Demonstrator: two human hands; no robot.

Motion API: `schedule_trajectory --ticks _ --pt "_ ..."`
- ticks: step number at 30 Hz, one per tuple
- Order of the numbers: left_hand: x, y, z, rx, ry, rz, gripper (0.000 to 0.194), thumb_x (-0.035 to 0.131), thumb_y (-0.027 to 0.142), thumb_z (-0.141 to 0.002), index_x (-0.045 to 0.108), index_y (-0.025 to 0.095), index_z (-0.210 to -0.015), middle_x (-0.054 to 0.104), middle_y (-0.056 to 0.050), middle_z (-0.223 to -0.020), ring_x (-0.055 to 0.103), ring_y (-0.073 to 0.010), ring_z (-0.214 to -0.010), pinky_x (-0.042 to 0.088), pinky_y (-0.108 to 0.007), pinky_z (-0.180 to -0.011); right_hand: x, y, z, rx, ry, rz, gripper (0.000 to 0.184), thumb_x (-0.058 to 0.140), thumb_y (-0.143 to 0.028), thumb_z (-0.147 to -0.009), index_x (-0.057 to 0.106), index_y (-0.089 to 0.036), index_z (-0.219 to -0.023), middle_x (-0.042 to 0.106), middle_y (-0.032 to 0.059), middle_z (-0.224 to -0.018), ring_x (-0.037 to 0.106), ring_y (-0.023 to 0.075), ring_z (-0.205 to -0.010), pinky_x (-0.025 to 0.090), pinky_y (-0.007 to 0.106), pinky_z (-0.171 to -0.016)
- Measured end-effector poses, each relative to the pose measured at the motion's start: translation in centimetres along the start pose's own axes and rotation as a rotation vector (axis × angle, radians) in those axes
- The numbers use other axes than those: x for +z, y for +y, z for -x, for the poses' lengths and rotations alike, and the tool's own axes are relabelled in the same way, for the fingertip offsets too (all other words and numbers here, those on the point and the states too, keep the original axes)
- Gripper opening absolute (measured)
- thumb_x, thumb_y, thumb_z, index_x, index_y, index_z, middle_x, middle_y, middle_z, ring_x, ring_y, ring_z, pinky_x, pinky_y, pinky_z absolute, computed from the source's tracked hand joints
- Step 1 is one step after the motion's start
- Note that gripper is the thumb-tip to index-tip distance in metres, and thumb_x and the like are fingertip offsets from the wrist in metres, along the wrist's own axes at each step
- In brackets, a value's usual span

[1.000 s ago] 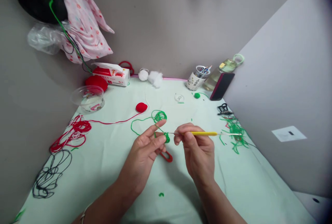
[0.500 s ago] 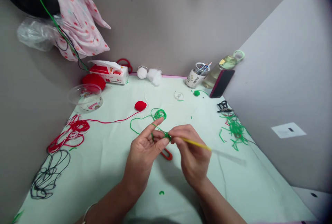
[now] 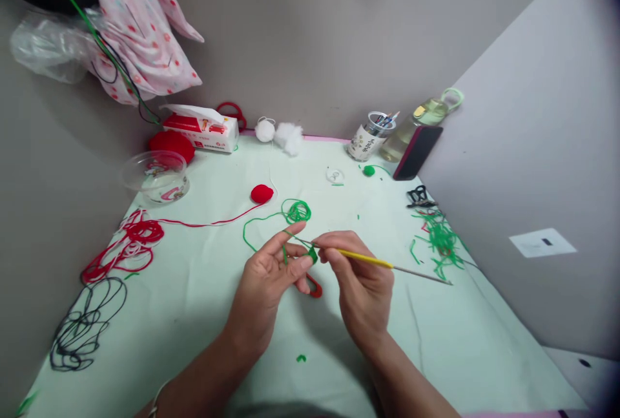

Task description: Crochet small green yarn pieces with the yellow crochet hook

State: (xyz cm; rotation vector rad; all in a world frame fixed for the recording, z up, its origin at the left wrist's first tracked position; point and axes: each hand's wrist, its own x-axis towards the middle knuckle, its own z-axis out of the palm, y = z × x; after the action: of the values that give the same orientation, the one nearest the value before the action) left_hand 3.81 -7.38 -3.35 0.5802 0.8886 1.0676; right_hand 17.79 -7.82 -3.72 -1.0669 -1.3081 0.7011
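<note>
Between the thumb and fingers of my left hand [image 3: 268,276] is a small green crochet piece [image 3: 313,254]. Green yarn runs over the raised index finger and back to a loose green coil [image 3: 296,211] on the table. My right hand [image 3: 365,282] is closed around the yellow grip of a crochet hook [image 3: 365,258]. The hook's metal front end meets the yarn by the piece, and its other metal end points right. Red scissor handles [image 3: 315,286] lie partly hidden below my left hand. A red yarn ball [image 3: 262,194] rests beyond it.
Red and black yarn tangles [image 3: 90,324] lie left, beside a clear plastic tub [image 3: 167,185]. A tissue box [image 3: 208,132] stands at the back. Right are a pen cup [image 3: 365,142], a bottle [image 3: 429,111], a leaning phone [image 3: 417,153] and green yarn scraps [image 3: 443,237].
The hook's front end went from level to pressed close at the green piece, then up onto the yarn, its rear end dropping. The view has shifted slightly.
</note>
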Motion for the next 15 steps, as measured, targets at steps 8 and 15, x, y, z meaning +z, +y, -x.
schedule_trajectory --ticks 8,15 --pt "-0.58 0.15 -0.21 -0.027 0.015 0.001 0.042 0.081 0.024 -0.085 0.073 0.025 -0.126 0.064 0.003 -0.088 0.058 -0.0059 -0.061 0.048 -0.024 -0.068 -0.58 1.01 -0.64 0.269 -0.046 -0.340 0.017 0.063 -0.031 -0.101 0.077 -0.024 -0.094 0.072 0.0019 -0.088 0.063 0.0119 -0.070 0.053 0.027 -0.068" --pt "-0.60 0.24 -0.20 0.030 0.064 -0.027 0.036 0.081 0.022 -0.082 0.077 0.024 -0.117 0.063 0.003 -0.087 0.057 -0.0064 -0.060 0.049 -0.023 -0.064 -0.44 0.40 -0.06 0.107 -0.059 -0.201 0.018 0.059 -0.024 -0.103 0.076 -0.023 -0.098 0.072 0.0042 -0.091 0.065 0.0150 -0.074 0.055 0.031 -0.068"
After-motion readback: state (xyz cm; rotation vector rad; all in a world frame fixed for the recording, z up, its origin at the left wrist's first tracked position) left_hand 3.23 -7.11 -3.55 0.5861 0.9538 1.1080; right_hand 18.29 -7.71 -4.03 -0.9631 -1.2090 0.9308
